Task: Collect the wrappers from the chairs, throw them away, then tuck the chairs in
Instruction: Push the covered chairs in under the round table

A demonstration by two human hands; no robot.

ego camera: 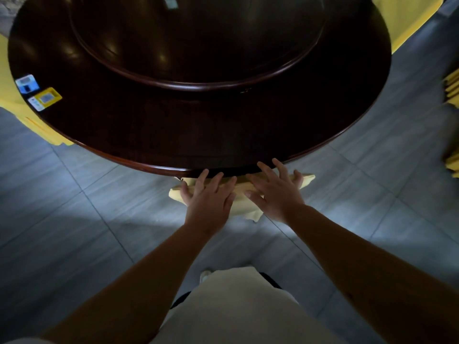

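A chair in a pale yellow cover stands at the near edge of the round dark wooden table, most of it hidden under the tabletop. My left hand lies flat on the top of the chair back with fingers spread and straight. My right hand rests beside it on the same chair back, fingers straight and pointing at the table edge. Neither hand holds anything. No wrapper shows on this chair.
A raised turntable fills the table's middle. Small cards, one blue and one yellow-framed, lie at the table's left edge. More yellow-covered chairs stand at the left, top right and right edge. Grey tiled floor surrounds.
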